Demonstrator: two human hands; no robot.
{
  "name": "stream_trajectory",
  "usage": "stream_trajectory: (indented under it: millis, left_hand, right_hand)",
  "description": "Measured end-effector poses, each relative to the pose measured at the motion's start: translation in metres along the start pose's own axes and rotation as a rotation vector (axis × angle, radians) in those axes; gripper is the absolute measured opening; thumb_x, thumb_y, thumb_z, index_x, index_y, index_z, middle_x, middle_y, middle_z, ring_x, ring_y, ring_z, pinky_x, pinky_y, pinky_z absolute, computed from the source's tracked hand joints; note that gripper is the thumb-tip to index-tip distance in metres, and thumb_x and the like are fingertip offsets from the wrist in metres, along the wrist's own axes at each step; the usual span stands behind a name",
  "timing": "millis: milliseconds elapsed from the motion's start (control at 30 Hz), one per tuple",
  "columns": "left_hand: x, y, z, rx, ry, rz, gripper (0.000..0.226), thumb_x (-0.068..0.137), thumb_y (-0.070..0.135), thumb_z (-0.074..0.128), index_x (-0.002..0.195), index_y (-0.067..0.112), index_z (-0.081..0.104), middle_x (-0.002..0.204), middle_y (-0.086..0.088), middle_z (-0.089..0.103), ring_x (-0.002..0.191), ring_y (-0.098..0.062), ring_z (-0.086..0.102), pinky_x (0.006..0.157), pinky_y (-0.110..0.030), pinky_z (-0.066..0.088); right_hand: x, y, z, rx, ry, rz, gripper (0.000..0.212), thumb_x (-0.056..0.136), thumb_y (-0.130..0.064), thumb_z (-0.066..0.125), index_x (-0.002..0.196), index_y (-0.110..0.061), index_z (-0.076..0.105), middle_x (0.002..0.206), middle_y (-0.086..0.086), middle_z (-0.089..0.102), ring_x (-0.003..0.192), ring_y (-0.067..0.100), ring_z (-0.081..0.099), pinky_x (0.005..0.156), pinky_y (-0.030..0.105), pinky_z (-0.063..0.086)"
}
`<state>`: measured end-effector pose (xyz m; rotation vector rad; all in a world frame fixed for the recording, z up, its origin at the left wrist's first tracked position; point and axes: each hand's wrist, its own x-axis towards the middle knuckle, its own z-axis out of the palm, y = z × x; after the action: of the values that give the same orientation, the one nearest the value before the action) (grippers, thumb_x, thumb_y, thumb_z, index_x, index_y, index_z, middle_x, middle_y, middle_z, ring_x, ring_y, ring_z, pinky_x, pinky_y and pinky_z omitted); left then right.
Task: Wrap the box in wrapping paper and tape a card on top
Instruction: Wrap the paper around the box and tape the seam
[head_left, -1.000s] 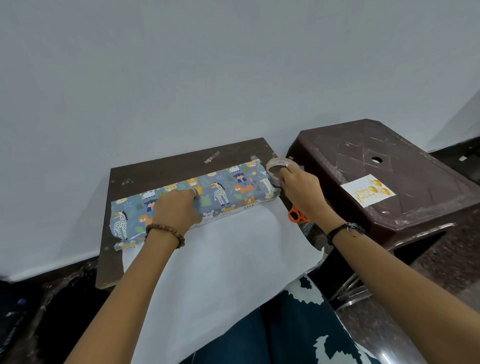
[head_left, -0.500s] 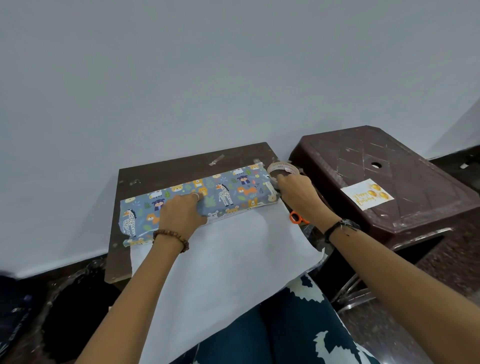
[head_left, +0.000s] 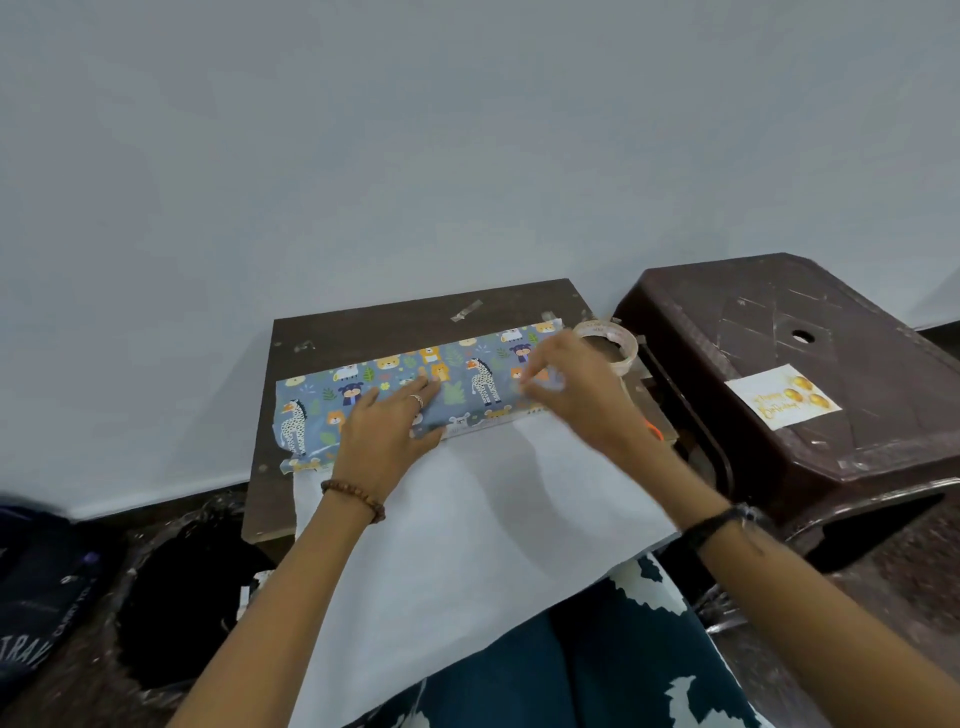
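Note:
The long flat box (head_left: 395, 382) lies across the dark wooden board (head_left: 363, 327), covered by blue animal-print wrapping paper. The paper's white underside (head_left: 467, 519) spreads from the box down over my lap. My left hand (head_left: 389, 431) presses flat on the middle of the box, fingers spread. My right hand (head_left: 576, 384) hovers over the box's right part, blurred, fingertips pinched on what looks like a clear strip of tape. The tape roll (head_left: 608, 345) sits at the board's right corner, apart from my hand. The white birthday card (head_left: 784, 397) lies on the brown stool.
The brown plastic stool (head_left: 779, 322) stands to the right of the board. An orange scissor handle (head_left: 653, 428) peeks out behind my right wrist. A pale wall rises just behind the board. A dark bin (head_left: 176, 597) sits low on the left.
My right hand has left the tape roll and moved left onto the right part of the box. My left hand stays pressed on the box, fingers now stretched further right.

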<state>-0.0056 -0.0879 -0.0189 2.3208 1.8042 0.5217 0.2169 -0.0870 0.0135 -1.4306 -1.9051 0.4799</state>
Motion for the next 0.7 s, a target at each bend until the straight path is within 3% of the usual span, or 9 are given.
stream_trajectory:
  millis: [67,133,267,500,700]
  left_hand:
    - [-0.002,-0.005,0.005,-0.021,0.041,0.033,0.059,0.085,0.037,0.063,0.138,0.020,0.042,0.144,0.001,0.041,0.129,-0.016,0.046,0.114,-0.035,0.019]
    - [-0.003,-0.006,0.006,-0.019,0.036,0.032,0.058,0.086,0.040,0.060,0.139,0.022,0.041,0.145,0.003,0.040,0.130,-0.014,0.043,0.115,-0.034,0.017]
    - [-0.003,-0.004,0.004,-0.004,0.037,0.020,0.059,0.088,0.043,0.056,0.141,0.027,0.036,0.147,0.008,0.035,0.135,-0.010,0.036,0.115,-0.027,0.011]
    - [-0.004,-0.003,0.001,0.009,0.005,-0.014,0.059,0.090,0.043,0.053,0.143,0.032,0.029,0.151,0.013,0.027,0.139,-0.009,0.025,0.115,-0.025,0.008]
    - [-0.003,-0.006,0.005,-0.021,0.052,-0.007,0.059,0.088,0.044,0.055,0.141,0.031,0.033,0.148,0.012,0.032,0.136,-0.008,0.032,0.115,-0.026,0.009]
  right_hand:
    - [-0.008,-0.009,0.028,-0.027,-0.106,-0.122,0.003,0.082,-0.012,0.068,0.082,-0.011,0.065,0.100,0.000,0.052,0.093,0.014,0.052,0.079,0.027,0.042]
    - [-0.011,-0.008,0.053,-0.160,-0.114,-0.260,0.007,0.080,-0.014,0.070,0.081,-0.009,0.066,0.105,0.006,0.056,0.095,0.021,0.055,0.076,0.028,0.042]
    - [-0.012,0.002,0.076,-0.268,-0.032,-0.312,0.009,0.077,-0.021,0.066,0.079,-0.012,0.067,0.104,0.007,0.060,0.095,0.023,0.058,0.080,0.034,0.041]
    - [-0.011,0.009,0.088,-0.350,0.154,-0.391,0.019,0.083,-0.025,0.054,0.076,-0.013,0.067,0.099,0.005,0.063,0.092,0.017,0.052,0.083,0.027,0.033]
    - [-0.010,0.010,0.096,-0.458,0.304,-0.497,0.007,0.081,-0.012,0.066,0.075,-0.009,0.063,0.092,0.007,0.064,0.081,0.024,0.060,0.077,0.030,0.038]
